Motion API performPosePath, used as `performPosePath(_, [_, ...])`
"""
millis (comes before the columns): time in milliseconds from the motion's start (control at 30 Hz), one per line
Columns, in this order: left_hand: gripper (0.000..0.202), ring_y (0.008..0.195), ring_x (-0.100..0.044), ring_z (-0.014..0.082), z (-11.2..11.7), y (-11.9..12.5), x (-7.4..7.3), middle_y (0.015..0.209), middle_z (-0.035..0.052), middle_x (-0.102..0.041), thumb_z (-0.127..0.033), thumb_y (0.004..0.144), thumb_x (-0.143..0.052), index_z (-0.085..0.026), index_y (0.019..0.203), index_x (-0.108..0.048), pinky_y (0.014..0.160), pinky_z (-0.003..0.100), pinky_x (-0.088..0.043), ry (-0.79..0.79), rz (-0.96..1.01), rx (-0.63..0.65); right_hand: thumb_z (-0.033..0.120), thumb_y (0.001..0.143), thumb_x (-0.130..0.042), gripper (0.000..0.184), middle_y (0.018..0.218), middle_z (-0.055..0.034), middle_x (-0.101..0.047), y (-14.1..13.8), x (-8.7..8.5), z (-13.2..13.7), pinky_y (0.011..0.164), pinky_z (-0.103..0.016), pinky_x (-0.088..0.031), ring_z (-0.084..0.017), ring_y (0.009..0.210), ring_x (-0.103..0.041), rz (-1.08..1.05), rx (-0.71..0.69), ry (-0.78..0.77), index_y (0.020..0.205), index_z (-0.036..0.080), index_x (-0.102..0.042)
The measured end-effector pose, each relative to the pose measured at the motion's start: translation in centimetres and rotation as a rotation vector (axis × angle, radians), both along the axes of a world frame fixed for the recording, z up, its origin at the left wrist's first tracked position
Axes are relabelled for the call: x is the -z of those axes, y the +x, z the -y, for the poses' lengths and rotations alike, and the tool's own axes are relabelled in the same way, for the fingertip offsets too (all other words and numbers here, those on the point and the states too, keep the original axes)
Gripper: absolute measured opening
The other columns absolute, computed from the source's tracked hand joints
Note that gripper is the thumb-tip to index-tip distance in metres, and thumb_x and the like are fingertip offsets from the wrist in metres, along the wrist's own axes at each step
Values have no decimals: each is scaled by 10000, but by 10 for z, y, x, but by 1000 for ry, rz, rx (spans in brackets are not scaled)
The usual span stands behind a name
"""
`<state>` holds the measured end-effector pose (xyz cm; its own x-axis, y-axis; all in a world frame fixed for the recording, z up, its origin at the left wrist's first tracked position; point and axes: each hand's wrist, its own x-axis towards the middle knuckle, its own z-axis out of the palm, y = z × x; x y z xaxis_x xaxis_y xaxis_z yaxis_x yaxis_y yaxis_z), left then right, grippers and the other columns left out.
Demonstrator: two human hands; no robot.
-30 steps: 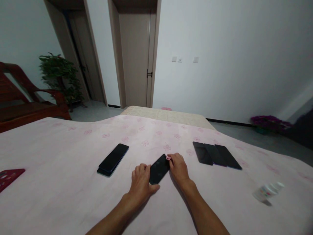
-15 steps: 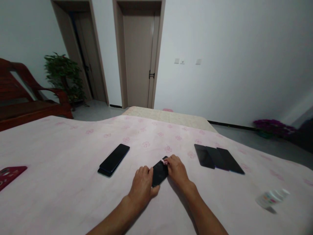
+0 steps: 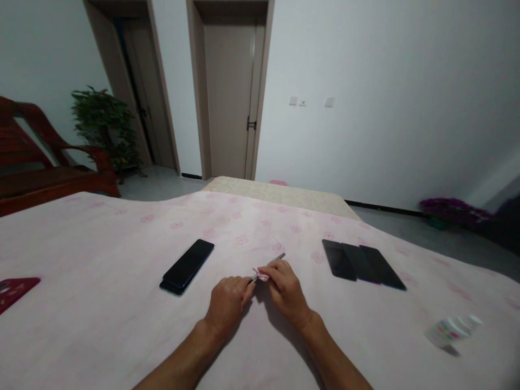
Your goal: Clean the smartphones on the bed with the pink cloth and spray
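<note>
Both my hands meet at the middle of a table covered with a pale pink flowered cloth (image 3: 101, 325). A thin dark phone (image 3: 271, 264) is tipped up on its long edge, so only the edge shows. My left hand (image 3: 226, 304) grips its near end with closed fingers. My right hand (image 3: 284, 290) is closed over its side and pinches a small pink cloth (image 3: 262, 276) against it. A black phone (image 3: 187, 264) lies on another one to the left. Three dark phones (image 3: 362, 262) lie side by side to the right.
A small white bottle (image 3: 453, 328) lies on its side at the right. A red phone case (image 3: 16, 290) sits at the left edge. Beyond the table are a wooden chair (image 3: 36, 173), a potted plant (image 3: 103, 122), two doors and purple flowers (image 3: 453, 208).
The phone between my hands lay flat on the cloth before; now it is turned up on its edge. Both hands have shifted a little to the left and nearer together.
</note>
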<state>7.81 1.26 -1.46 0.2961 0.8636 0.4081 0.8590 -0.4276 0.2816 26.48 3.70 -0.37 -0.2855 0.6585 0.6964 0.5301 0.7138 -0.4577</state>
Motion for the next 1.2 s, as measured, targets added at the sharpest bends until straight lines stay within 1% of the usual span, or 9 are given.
performPosePath(133, [357,761,-704,208,0,-1,2,820,61,-757,-310,1013,-410,-201,946,-744,745,312,-515,5,163,36,113,919,-501,299,915,-71,-637,6,7,-11,812,-356,-483,-221,901,-578,-32,139,5,1093,215,-721])
performPosePath(267, [353,828,-725,192,3,2,-1,948,27,-783,-341,1002,-405,-242,1048,-741,774,281,-524,-190,495,27,148,889,-500,265,898,-79,-640,22,16,-25,811,-365,-491,-229,879,-599,-130,370,-168,998,191,-738])
performPosePath(433, [348,965,-722,231,2,6,1,1110,37,-768,-344,940,-466,-244,1157,-720,862,325,-525,-382,701,11,137,877,-494,282,918,-76,-651,14,21,-15,814,-353,-494,-223,886,-604,-81,253,-247,1013,208,-730])
performPosePath(567, [357,977,-703,227,3,7,0,1123,49,-758,-303,896,-509,-229,1191,-696,877,324,-498,-433,633,31,91,844,-510,271,878,-58,-634,10,18,-11,810,-335,-476,-216,890,-588,84,118,-235,935,218,-731])
performPosePath(733, [482,954,-650,232,10,10,-4,1075,45,-722,-307,746,-696,-235,1220,-649,815,302,-461,-434,424,57,90,851,-490,275,875,-78,-617,27,22,-22,805,-338,-457,-223,875,-574,114,364,-244,965,174,-727])
performPosePath(800, [490,942,-626,231,11,11,-3,1028,44,-695,-320,728,-725,-232,1204,-646,804,296,-443,-419,332,56,84,850,-492,279,874,-74,-616,29,23,-21,806,-331,-451,-217,873,-571,120,374,-250,966,174,-729])
performPosePath(1033, [445,925,-608,215,11,8,5,1001,32,-641,-404,797,-724,-270,1213,-641,789,283,-407,-404,181,73,81,816,-565,222,819,-31,-626,15,13,-2,771,-294,-445,-189,842,-571,238,25,-292,851,210,-742])
performPosePath(1100, [443,924,-610,214,11,7,6,997,30,-641,-427,803,-722,-276,1212,-641,783,281,-404,-385,162,71,84,828,-547,229,827,-39,-623,19,15,-5,782,-302,-447,-192,844,-575,208,96,-278,863,201,-740])
performPosePath(1200, [438,910,-615,211,11,7,5,986,30,-645,-463,815,-705,-272,1205,-645,768,278,-402,-363,146,55,80,841,-503,270,853,-61,-614,32,22,-13,802,-322,-451,-204,854,-578,109,331,-231,924,181,-739])
